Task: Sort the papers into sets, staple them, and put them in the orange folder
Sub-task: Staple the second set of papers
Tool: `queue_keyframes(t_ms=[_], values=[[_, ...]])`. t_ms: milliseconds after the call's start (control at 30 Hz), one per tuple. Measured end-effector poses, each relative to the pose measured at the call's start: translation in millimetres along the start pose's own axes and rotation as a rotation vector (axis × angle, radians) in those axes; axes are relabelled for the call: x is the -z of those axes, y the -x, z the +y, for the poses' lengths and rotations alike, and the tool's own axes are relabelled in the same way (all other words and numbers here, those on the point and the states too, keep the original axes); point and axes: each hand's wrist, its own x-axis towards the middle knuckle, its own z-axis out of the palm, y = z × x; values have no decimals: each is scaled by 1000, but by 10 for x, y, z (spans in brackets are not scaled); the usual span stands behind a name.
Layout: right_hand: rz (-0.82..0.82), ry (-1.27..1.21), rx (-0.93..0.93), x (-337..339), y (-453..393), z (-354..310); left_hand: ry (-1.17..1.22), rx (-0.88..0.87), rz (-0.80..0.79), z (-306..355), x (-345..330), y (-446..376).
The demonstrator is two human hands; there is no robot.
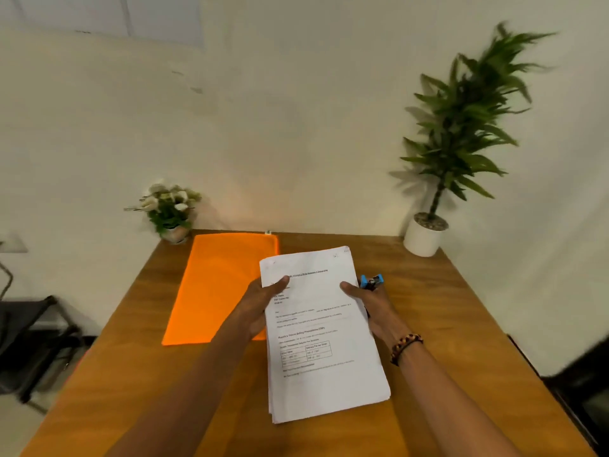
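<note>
The stack of white printed paper sheets [321, 328] at the centre of the frame looks thin, smooth and matt, its lower edges slightly fanned. The flat orange folder [217, 285], left of centre, has a smooth surface with a faint sheen. Both lie over the brown wooden table [461, 341], whose top shows fine grain and a soft satin finish. The small blue plastic stapler [371, 281], right of the sheets, looks glossy. At the upper right, the round white plant pot [423, 237] appears smooth and matt. The beaded bracelet [406, 347] on the right wrist looks polished.
</note>
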Motion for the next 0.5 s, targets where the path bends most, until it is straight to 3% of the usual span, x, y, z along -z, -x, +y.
queue_keyframes(t_ms=[100,233,500], values=[[109,82,48,418,18,-29,30,82,-5,-180,-361,-227],[255,429,168,953,20,-66,31,196,74,-482,-892,-495],[414,886,205,1721,-14,-121,-107,127,234,-937,-1731,-917]])
